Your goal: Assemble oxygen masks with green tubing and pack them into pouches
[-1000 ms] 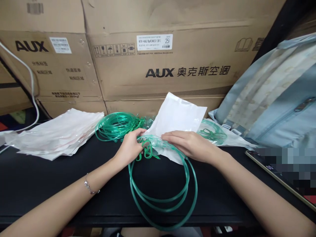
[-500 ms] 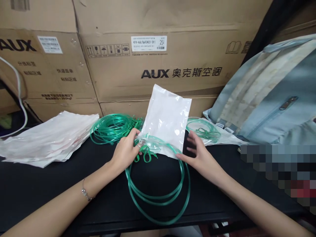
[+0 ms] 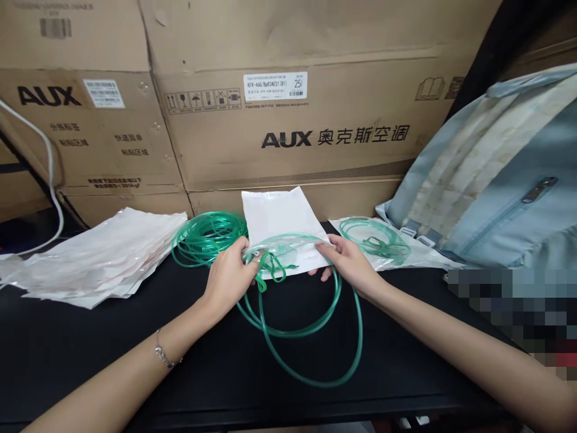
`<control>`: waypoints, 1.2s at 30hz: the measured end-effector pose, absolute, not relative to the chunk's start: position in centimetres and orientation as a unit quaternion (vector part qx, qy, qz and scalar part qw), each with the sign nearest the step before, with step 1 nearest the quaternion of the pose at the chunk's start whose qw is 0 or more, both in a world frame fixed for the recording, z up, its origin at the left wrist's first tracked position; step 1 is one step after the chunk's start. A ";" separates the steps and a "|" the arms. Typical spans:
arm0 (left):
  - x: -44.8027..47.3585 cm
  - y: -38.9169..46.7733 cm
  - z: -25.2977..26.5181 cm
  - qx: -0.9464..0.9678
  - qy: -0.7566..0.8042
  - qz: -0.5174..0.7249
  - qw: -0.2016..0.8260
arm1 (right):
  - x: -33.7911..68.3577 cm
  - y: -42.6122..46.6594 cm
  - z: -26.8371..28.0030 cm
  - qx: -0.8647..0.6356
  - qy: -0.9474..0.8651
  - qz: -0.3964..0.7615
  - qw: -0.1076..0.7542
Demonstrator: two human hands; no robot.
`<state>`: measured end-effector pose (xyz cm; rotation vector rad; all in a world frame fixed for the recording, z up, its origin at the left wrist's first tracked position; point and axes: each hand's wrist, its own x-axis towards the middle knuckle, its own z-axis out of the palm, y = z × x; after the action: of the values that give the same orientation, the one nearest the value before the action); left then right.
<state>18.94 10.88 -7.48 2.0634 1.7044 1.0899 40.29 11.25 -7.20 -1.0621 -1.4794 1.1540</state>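
Head view, sole entry.

Item: white pouch (image 3: 282,210), one, clear-fronted, lying between the hands over the black table (image 3: 387,367). Its mouth is facing the wearer.
Contents: green tubing (image 3: 360,331), apparently part-loaded. An upper curve is lying at the mouth, seemingly beneath clear film; the lower loops and green straps (image 3: 262,286) are hanging outside.
Left hand (image 3: 231,270): fingers curling around the mouth's left side, gripping film and tubing; fingertips partly hidden.
Right hand (image 3: 349,261): thumb pressing from above at the right side, fingertips showing below, pinching pouch and tubing together.

Apparently done: one filled pouch (image 3: 428,255), lying at right, a single coil (image 3: 392,231) showing through its clear front.
Apparently left: tucking in the outer loops and straps. Further stock is waiting at left: a stack of pouches (image 3: 103,252), seemingly unfilled, and a heap of coiled tubing (image 3: 207,237) resting just beside it.
Behind: cardboard box (image 3: 293,162). Right: blue backpack (image 3: 487,180).
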 end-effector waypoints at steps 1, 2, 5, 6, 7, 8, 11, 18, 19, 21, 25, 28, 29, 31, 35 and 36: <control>18.8 11.1 -7.5 0.708 0.583 0.378 0.124 | 39.9 11.7 -7.4 -0.434 -0.607 0.457 0.484; 18.7 11.3 -7.6 0.706 0.578 0.390 0.121 | 39.6 12.0 -7.6 -0.435 -0.609 0.443 0.494; 18.7 11.5 -7.5 0.695 0.531 0.435 0.214 | 39.3 12.5 -8.3 -0.446 -0.609 0.407 0.514; 18.7 11.4 -7.3 0.685 0.509 0.437 0.283 | 39.5 12.5 -8.5 -0.455 -0.604 0.400 0.517; 18.7 11.3 -7.1 0.672 0.489 0.430 0.352 | 39.6 12.4 -8.6 -0.466 -0.597 0.397 0.519; 18.8 11.1 -6.8 0.661 0.474 0.414 0.408 | 39.8 12.3 -8.7 -0.478 -0.588 0.395 0.520; 18.9 10.5 -6.2 0.648 0.480 0.364 0.466 | 40.1 11.9 -8.7 -0.506 -0.563 0.401 0.517; 18.6 10.9 -6.7 0.676 0.509 0.353 0.400 | 40.1 10.6 -7.8 -0.408 -0.599 0.493 0.482; 18.5 11.0 -6.9 0.677 0.512 0.360 0.386 | 40.2 10.5 -7.7 -0.384 -0.604 0.516 0.470; 18.3 11.1 -7.0 0.669 0.533 0.368 0.365 | 40.5 10.2 -7.4 -0.350 -0.613 0.551 0.445; 17.9 11.4 -7.0 0.664 0.584 0.379 0.274 | 40.7 10.3 -7.2 -0.355 -0.632 0.566 0.393; 17.8 11.4 -7.2 0.678 0.596 0.372 0.215 | 40.4 10.5 -7.3 -0.392 -0.629 0.554 0.379; 17.8 11.4 -7.3 0.680 0.596 0.369 0.215 | 40.3 10.5 -7.3 -0.408 -0.625 0.544 0.383; 18.0 11.3 -7.4 0.689 0.588 0.370 0.203 | 40.1 10.4 -7.3 -0.442 -0.616 0.518 0.396; 18.6 11.0 -7.5 0.695 0.556 0.415 0.190 | 40.3 10.2 -6.8 -0.436 -0.612 0.521 0.405; 18.7 11.0 -7.5 0.684 0.551 0.424 0.218 | 40.5 10.2 -6.7 -0.404 -0.618 0.543 0.400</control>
<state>18.67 11.04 -7.49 1.8946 1.5267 1.1750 40.55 10.21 -6.73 -1.0222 -1.5636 1.3747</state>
